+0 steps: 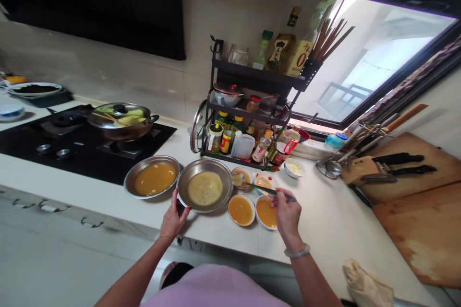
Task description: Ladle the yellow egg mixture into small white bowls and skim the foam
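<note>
My left hand grips the near left rim of a round metal bowl, thumb over the edge; a pale yellow liquid with darker specks lies in it. In my right hand is a spoon with a dark handle. Its head is between the metal bowl and a small bowl at the back. Two small white bowls of orange liquid, a left one and a right one, stand in front; my right hand partly covers the latter. A patterned small bowl is behind the handle.
Left of the metal bowl stands another metal bowl of orange liquid. A lidded pan sits on the black stove. Behind is a condiment rack. At right are a knife block, cutting boards and a cloth.
</note>
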Demonstrator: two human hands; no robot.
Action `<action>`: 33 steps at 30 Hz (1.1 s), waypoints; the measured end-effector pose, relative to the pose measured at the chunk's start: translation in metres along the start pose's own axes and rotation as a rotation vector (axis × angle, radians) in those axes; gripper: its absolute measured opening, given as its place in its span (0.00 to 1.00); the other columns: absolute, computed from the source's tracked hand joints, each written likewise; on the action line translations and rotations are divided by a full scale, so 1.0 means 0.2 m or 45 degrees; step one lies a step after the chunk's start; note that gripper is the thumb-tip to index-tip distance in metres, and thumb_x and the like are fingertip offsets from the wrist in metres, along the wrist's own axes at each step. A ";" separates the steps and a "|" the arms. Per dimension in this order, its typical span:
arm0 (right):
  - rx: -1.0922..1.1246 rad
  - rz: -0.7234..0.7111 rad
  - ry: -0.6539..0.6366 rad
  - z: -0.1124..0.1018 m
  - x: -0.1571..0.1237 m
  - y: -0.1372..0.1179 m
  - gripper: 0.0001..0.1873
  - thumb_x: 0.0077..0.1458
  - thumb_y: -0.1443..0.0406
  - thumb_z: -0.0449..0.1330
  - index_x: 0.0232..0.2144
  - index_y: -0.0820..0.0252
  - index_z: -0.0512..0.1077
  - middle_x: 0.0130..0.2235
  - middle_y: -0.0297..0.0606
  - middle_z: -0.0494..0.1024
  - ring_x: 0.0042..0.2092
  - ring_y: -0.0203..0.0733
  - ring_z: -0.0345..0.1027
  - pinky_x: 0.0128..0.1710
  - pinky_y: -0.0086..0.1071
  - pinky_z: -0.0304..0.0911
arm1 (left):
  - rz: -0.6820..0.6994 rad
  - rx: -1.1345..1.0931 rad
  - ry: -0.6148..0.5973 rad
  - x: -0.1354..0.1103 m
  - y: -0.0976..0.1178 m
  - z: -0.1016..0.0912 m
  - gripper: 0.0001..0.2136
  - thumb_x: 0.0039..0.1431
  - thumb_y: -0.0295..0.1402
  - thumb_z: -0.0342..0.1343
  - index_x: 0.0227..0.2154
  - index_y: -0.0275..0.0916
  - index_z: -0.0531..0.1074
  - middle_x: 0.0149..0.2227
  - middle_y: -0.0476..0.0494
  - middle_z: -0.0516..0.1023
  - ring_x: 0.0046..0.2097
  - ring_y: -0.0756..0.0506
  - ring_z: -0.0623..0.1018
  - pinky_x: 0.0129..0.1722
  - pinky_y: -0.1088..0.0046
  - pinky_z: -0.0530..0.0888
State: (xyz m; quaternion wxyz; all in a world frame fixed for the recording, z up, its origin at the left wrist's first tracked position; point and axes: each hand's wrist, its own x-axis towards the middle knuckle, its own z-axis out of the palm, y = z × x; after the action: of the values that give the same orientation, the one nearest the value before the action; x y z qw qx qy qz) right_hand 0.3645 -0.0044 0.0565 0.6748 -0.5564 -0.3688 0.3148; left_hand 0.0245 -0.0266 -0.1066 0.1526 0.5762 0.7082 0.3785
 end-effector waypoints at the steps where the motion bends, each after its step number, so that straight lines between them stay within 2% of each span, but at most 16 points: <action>1: -0.027 -0.022 -0.049 0.03 -0.02 0.01 0.18 0.47 0.52 0.65 0.31 0.61 0.71 0.18 0.31 0.73 0.17 0.36 0.64 0.17 0.29 0.63 | 0.000 -0.010 0.003 0.00 0.00 0.00 0.35 0.59 0.43 0.50 0.66 0.38 0.46 0.38 0.41 0.78 0.39 0.40 0.79 0.38 0.64 0.73; 5: -0.157 -0.213 -0.301 0.11 -0.13 0.05 0.15 0.56 0.54 0.59 0.35 0.60 0.72 0.21 0.32 0.74 0.18 0.36 0.66 0.19 0.30 0.65 | -0.011 -0.025 0.007 0.00 0.00 0.00 0.36 0.59 0.43 0.50 0.66 0.38 0.45 0.38 0.42 0.77 0.39 0.41 0.79 0.39 0.64 0.73; 8: -0.276 -0.497 -0.501 0.11 -0.18 0.07 0.11 0.59 0.60 0.56 0.38 0.59 0.74 0.28 0.37 0.77 0.22 0.36 0.69 0.23 0.31 0.68 | -0.017 -0.027 -0.004 0.00 0.00 0.00 0.36 0.59 0.43 0.51 0.66 0.38 0.45 0.38 0.42 0.77 0.39 0.41 0.79 0.39 0.64 0.73; 10: -0.329 -0.655 -0.562 0.08 -0.18 0.08 0.10 0.59 0.62 0.56 0.38 0.57 0.76 0.32 0.39 0.78 0.26 0.38 0.71 0.27 0.33 0.70 | -0.016 -0.031 -0.014 0.00 0.01 0.00 0.35 0.59 0.43 0.51 0.66 0.39 0.45 0.37 0.43 0.77 0.38 0.41 0.79 0.39 0.64 0.72; 13: -0.357 -0.657 -0.460 0.02 -0.12 0.07 0.10 0.58 0.61 0.56 0.38 0.57 0.75 0.32 0.38 0.78 0.27 0.38 0.71 0.30 0.34 0.70 | -0.022 -0.030 -0.018 0.00 0.01 -0.01 0.35 0.59 0.43 0.51 0.66 0.39 0.45 0.37 0.43 0.77 0.38 0.41 0.79 0.39 0.64 0.73; 17: -0.403 -0.437 -0.091 -0.11 0.00 0.07 0.15 0.56 0.55 0.57 0.38 0.60 0.74 0.25 0.34 0.75 0.22 0.37 0.68 0.28 0.33 0.68 | -0.020 -0.022 -0.008 0.00 0.02 -0.01 0.35 0.59 0.43 0.51 0.66 0.40 0.46 0.37 0.43 0.77 0.37 0.41 0.79 0.38 0.63 0.73; 19: -0.453 -0.359 0.028 -0.17 0.05 0.08 0.19 0.54 0.51 0.58 0.38 0.61 0.73 0.23 0.33 0.75 0.21 0.37 0.68 0.26 0.32 0.67 | -0.012 -0.023 -0.001 0.00 0.02 -0.02 0.34 0.59 0.43 0.51 0.65 0.40 0.47 0.37 0.43 0.77 0.37 0.41 0.79 0.38 0.63 0.73; 25: -0.547 -0.265 0.034 -0.30 0.12 0.19 0.24 0.51 0.47 0.58 0.37 0.62 0.73 0.22 0.32 0.74 0.20 0.38 0.68 0.24 0.31 0.65 | -0.011 0.007 0.000 0.00 0.02 -0.01 0.35 0.59 0.44 0.50 0.66 0.38 0.46 0.37 0.42 0.77 0.36 0.41 0.79 0.37 0.64 0.73; 30: -0.559 -0.342 0.033 -0.32 0.14 0.26 0.25 0.52 0.47 0.57 0.37 0.63 0.73 0.24 0.34 0.76 0.22 0.38 0.70 0.26 0.32 0.67 | -0.033 0.040 -0.027 0.00 0.01 -0.01 0.36 0.60 0.45 0.48 0.67 0.36 0.43 0.38 0.40 0.77 0.37 0.40 0.79 0.38 0.63 0.73; 33: -0.509 -0.309 0.028 -0.31 0.14 0.27 0.24 0.50 0.47 0.59 0.36 0.63 0.74 0.24 0.34 0.76 0.22 0.38 0.70 0.25 0.31 0.68 | -0.035 0.029 -0.013 0.00 0.01 -0.01 0.36 0.60 0.45 0.49 0.66 0.37 0.44 0.39 0.40 0.77 0.37 0.40 0.79 0.38 0.63 0.73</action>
State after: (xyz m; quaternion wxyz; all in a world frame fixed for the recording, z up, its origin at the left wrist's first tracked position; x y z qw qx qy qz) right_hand 0.4312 -0.0036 0.0013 0.5881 -0.6339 -0.4806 0.1458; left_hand 0.0252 -0.0270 -0.1031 0.1549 0.5700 0.7195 0.3652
